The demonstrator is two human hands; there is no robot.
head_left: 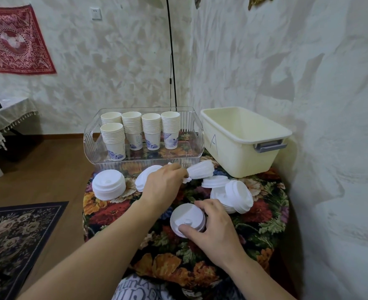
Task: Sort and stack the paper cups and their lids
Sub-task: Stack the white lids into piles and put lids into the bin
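Several stacks of white paper cups [132,131] with blue prints stand in a clear plastic tray [197,135] at the back of the table. White lids lie in front of it. My left hand [164,184] pinches the end of a sideways stack of lids [201,172], lifted just off the cloth. My right hand [213,226] grips a short stack of lids [186,216] near the table's middle. A neat lid pile [108,184] sits at the left. More lids [235,197] lie tumbled at the right, and one pile [143,179] is partly hidden behind my left hand.
A cream plastic bin [243,146] marked "A" stands at the back right, its inside bare as far as I see. The small table wears a floral cloth [118,213]. A wall runs close on the right. A black lamp pole [172,61] rises behind the tray.
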